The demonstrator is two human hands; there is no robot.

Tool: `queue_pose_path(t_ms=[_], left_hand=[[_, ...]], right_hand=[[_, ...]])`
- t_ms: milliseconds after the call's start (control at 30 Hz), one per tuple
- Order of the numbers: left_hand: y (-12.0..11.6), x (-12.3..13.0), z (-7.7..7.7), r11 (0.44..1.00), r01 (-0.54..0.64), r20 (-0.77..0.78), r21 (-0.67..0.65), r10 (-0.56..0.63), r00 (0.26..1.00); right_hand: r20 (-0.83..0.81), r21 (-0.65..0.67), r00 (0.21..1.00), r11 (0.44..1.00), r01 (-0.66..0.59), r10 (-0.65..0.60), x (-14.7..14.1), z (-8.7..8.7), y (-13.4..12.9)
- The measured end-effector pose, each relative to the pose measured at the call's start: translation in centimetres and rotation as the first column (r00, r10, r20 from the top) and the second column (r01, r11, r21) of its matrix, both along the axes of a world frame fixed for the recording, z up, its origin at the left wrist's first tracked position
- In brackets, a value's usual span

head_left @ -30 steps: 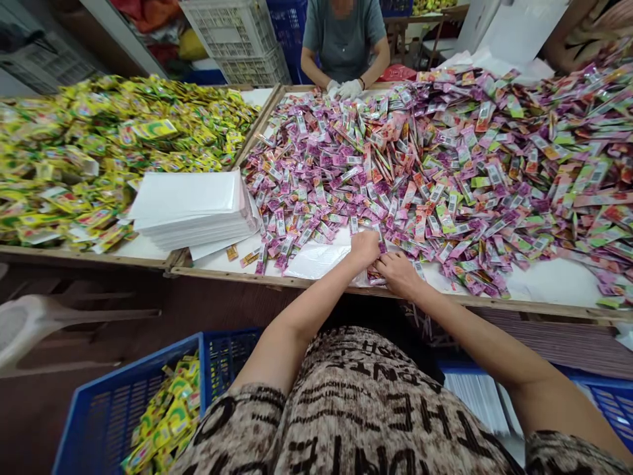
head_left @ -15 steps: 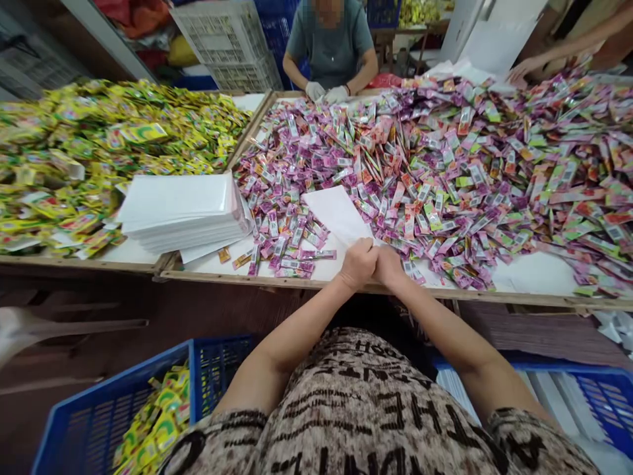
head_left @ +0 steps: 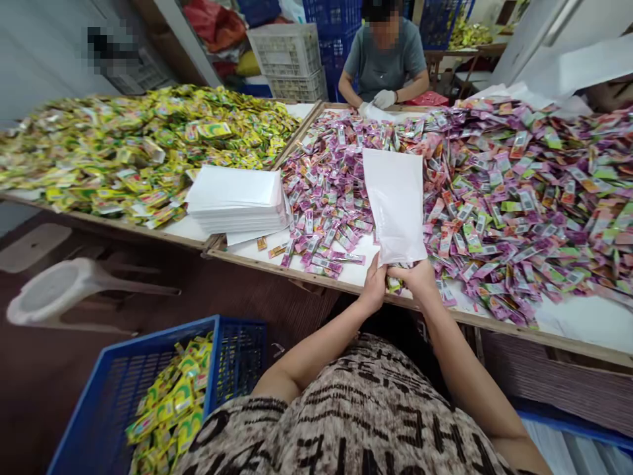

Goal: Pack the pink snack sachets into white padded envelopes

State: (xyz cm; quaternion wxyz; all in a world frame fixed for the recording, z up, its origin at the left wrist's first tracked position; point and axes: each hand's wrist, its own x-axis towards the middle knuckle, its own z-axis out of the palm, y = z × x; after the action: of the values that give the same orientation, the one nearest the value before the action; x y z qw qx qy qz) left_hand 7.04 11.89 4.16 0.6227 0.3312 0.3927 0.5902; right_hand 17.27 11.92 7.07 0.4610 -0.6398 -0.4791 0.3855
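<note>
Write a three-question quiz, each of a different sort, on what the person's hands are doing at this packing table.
1. True or false: the white bag lies flat on the table.
2. Which hands have a grip on the bag? A) left hand only B) right hand only C) both
3. Fill in: the heap nearest the hands is mostly ____ sachets.

Key: 1 false, it is held upright above the table edge; 2 C; 3 purple.

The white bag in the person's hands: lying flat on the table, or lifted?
Lifted. The white bag stands upright above the sachets, both hands, left hand and right hand, at its lower edge.
</note>
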Motion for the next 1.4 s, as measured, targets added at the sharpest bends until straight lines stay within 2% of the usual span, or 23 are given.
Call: queue_pose_path(t_ms=[100, 200, 300, 367, 467, 533, 567, 633, 667, 733, 833, 1000, 1067, 1133, 1233, 1300, 1333, 1400], left_hand=[[-0.6, 0.6, -0.4, 0.987, 0.002, 0.156, -0.158, 0.023, 0.988], [-1.1, 0.5, -0.6, 0.951, 0.023, 0.204, -0.310, 0.043, 0.978], [-1.7, 0.1, -0.5, 0.923, 0.078, 0.257, -0.377, 0.023, 0.966], [-2.4, 0.1, -0.2, 0.883, 0.151, 0.322, -0.444, -0.001, 0.947], [-3.8, 0.3, 0.2, 0.817, 0.242, 0.424, -0.523, 0.003, 0.906], [-4.8, 0.4, 0.3, 0.768, 0.308, 0.465, -0.562, -0.015, 0.885], [-5.2, 0.3, 0.3, 0.740, 0.335, 0.468, -0.583, -0.031, 0.883], [-5.7, -0.2, 0.2, 0.705, 0.362, 0.446, -0.610, -0.073, 0.892], [-5.7, -0.5, 0.2, 0.705, 0.362, 0.432, -0.610, -0.087, 0.898], [-5.6, -1.2, 0.1, 0.745, 0.345, 0.423, -0.571, -0.094, 0.901], [-5.6, -1.5, -0.2, 0.792, 0.337, 0.449, -0.509, -0.089, 0.889], [-6.2, -1.4, -0.6, 0.794, 0.252, 0.411, -0.554, -0.002, 0.912], [-5.9, -1.8, -0.5, 0.771, 0.230, 0.401, -0.593, 0.035, 0.915], [-5.4, -2.5, -0.1, 0.760, 0.256, 0.421, -0.598, 0.027, 0.907], [-5.2, -3.6, 0.2, 0.763, 0.395, 0.511, -0.512, -0.100, 0.854], [-5.7, -3.6, -0.1, 0.747, 0.482, 0.557, -0.459, -0.180, 0.810], [-6.0, -3.4, -0.3, 0.754, 0.478, 0.557, -0.451, -0.182, 0.811], [-7.0, -2.6, -0.9, 0.827, 0.362, 0.500, -0.430, -0.116, 0.858]], right_hand=[[0.249, 0.062, 0.963, 0.994, 0.089, -0.101, -0.9, -0.2, -0.2], [0.404, 0.128, 0.902, 0.986, 0.111, -0.154, -1.7, -0.9, -1.0], [0.394, 0.059, 0.918, 0.998, 0.024, -0.046, -1.7, -1.4, -2.5], [0.426, 0.063, 0.904, 0.998, -0.002, -0.025, -1.6, -1.3, -3.7], [0.601, 0.144, 0.788, 0.988, 0.058, -0.134, -1.4, -1.0, -5.2], [0.706, 0.127, 0.697, 0.990, 0.055, -0.129, -1.4, -1.0, -5.8], [0.723, 0.089, 0.685, 0.995, 0.033, -0.087, -1.3, -1.0, -6.1], [0.671, 0.030, 0.741, 0.999, -0.032, 0.003, -1.0, -0.8, -6.7], [0.619, 0.035, 0.785, 0.997, -0.073, 0.036, -0.8, -0.7, -7.0], [0.533, 0.113, 0.844, 0.983, -0.142, 0.061, -0.7, -0.6, -7.7], [0.531, 0.208, 0.845, 0.957, -0.200, 0.061, -1.1, -1.1, -8.0], [0.614, 0.183, 0.787, 0.981, -0.059, -0.068, -2.7, -2.6, -6.7], [0.592, 0.128, 0.806, 0.986, -0.107, 0.011, -3.0, -2.7, -6.5], [0.572, 0.067, 0.803, 0.967, -0.247, 0.166, -2.8, -2.5, -6.8], [0.597, 0.061, 0.751, 0.918, -0.392, 0.282, -1.9, -2.3, -7.5], [0.613, 0.104, 0.750, 0.916, -0.388, 0.249, -1.6, -2.4, -7.9], [0.624, 0.127, 0.757, 0.930, -0.345, 0.196, -1.7, -2.6, -8.0], [0.650, 0.173, 0.759, 0.966, -0.191, 0.034, -2.4, -2.9, -8.2]])
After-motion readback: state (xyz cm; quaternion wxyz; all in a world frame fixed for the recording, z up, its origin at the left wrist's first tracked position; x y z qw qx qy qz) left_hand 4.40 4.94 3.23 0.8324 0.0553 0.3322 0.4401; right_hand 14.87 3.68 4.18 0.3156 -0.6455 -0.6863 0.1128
